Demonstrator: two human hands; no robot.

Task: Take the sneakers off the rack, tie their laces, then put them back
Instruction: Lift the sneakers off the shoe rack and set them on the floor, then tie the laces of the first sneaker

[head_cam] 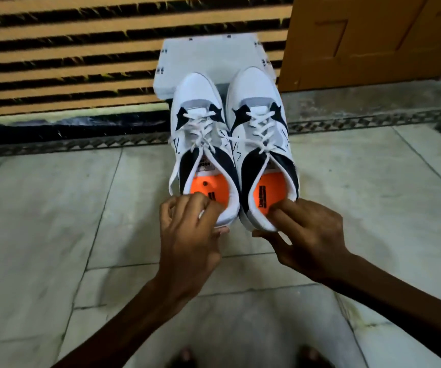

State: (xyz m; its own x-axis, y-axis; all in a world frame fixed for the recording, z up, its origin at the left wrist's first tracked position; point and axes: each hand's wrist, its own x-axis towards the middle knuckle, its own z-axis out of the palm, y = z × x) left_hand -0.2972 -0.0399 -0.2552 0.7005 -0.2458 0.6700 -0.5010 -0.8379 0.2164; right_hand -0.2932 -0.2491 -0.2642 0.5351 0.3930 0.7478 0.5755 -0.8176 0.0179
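Note:
Two white sneakers with black panels and orange insoles are held side by side above the floor, toes pointing away from me. My left hand [187, 235] pinches the heel of the left sneaker [200, 128], fingers inside the collar and thumb under the heel. The heel of the right sneaker [261, 123] is gripped the same way by my right hand [307, 240]. Both pairs of white laces look crossed through the eyelets; whether they are knotted I cannot tell. The slatted wooden rack [68, 57] stands behind, at the upper left.
A white box [214, 57] sits on the floor just beyond the toes, against the rack. A brown wooden door [373, 41] stands at the upper right. Pale floor tiles [41, 221] spread below, with a patterned border strip near the rack. My feet show at the bottom edge.

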